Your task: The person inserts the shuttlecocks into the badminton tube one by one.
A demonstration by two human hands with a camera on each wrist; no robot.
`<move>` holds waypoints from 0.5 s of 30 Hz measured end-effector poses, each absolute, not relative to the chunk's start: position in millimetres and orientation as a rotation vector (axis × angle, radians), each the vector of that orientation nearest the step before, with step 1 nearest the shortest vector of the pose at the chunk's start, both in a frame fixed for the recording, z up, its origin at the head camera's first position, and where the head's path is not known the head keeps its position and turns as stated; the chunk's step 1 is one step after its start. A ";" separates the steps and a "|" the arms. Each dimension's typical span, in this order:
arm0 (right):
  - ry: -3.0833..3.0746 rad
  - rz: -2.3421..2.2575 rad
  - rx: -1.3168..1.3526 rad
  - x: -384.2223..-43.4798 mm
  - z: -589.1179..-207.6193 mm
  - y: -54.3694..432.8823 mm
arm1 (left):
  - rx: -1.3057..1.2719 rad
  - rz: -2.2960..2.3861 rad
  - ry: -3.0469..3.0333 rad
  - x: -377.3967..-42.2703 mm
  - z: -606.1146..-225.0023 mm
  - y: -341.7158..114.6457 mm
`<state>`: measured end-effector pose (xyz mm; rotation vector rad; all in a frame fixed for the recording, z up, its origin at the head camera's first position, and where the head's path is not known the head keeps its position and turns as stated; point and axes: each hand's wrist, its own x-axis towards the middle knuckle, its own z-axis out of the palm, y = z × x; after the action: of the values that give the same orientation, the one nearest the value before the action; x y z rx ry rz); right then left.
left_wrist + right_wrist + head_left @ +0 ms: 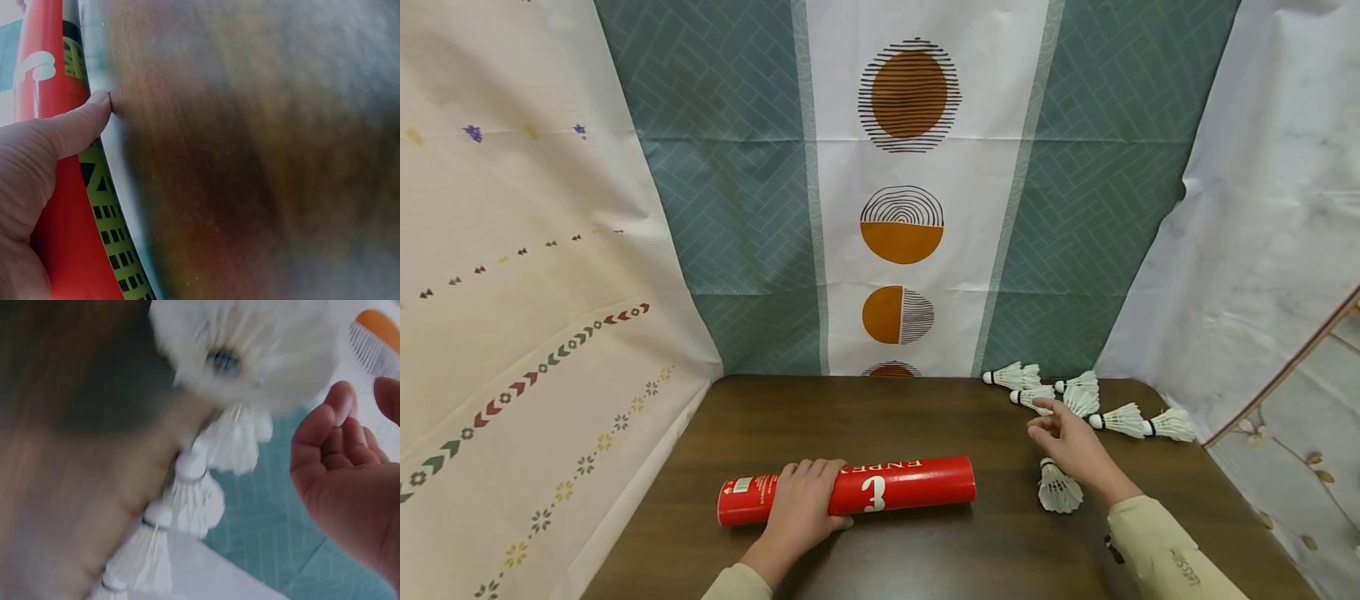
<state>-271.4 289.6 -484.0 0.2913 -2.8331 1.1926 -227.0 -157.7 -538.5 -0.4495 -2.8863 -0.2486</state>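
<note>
On the table (pixel 880 425), head view: a red tube (pixel 898 490) is lying crosswise, its left end sitting slightly nearer the wearer.
Tube, markings: a large white figure, lettering and a barcode label are showing.
Left hand (pixel 805 504): it is gripping the tube left of the middle, fingers wrapping over the top, thumb showing on the near side.
Right hand (pixel 1075 450): it is hovering at the right side, fingers relaxed and parted, holding nothing.
Lone shuttlecock (pixel 1060 490): it is lying just beside the right hand, cork pointing away from the wearer.
Shuttlecock group (pixel 1118 419): several white pieces are lying at the far right corner, some touching, most corks facing left.
Sleeves (pixel 1161 542): pale fabric is covering both forearms.
Backdrop (pixel 737 208): green and white cloth is hanging behind, carrying orange and striped circles.

Thumb, left wrist view: it is lying across the tube; the other fingers are hiding from this camera.
Tube, lower side: a yellow-green band with black blocks is showing.

Fingers, right wrist view: they are bending loosely, the thumb standing apart from the index.
Shuttlecocks: one is filling the top, its skirt facing the camera; others are trailing below in a row, somewhat blurred.
</note>
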 end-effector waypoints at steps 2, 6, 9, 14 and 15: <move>-2.858 1.090 0.281 -274.1 -485.3 297.8 | -0.457 -0.250 -2.885 -227.5 -539.3 -157.1; -2.919 1.020 0.275 -273.1 -487.5 308.7 | -0.470 -0.254 -2.884 -228.3 -540.6 -156.5; -2.955 1.100 0.234 -269.1 -486.6 310.7 | -0.468 -0.253 -2.883 -228.7 -540.3 -156.9; -3.027 1.076 0.213 -257.7 -483.3 310.8 | -0.461 -0.253 -2.890 -228.2 -539.3 -158.0; -3.038 1.052 0.205 -255.4 -483.1 310.8 | -0.461 -0.250 -2.892 -228.2 -539.2 -158.1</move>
<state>-255.4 310.8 -483.1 0.2049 -3.0377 1.0518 -228.2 -158.1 -539.2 -0.4606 -2.8922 -0.2502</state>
